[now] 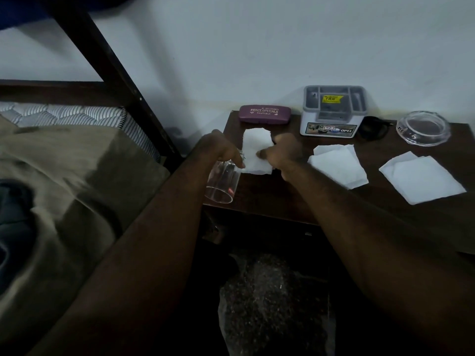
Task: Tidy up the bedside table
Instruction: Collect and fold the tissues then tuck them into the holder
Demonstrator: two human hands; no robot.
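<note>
My left hand point(221, 147) grips a clear drinking glass point(223, 182), tilted with its mouth toward me, over the left front corner of the dark wooden bedside table point(277, 201). My right hand point(285, 152) pinches a white tissue point(256, 147) right beside the glass. Two more white tissues lie flat on the table, one in the middle point(338, 165) and one to the right point(421, 179).
A purple spectacle case point(264, 113) lies at the table's back left. A grey and white organiser box point(332, 111) stands at the back, with a black cable point(374, 127) and a clear glass ashtray point(423, 127) to its right. A bed point(64, 155) with a dark frame is on the left.
</note>
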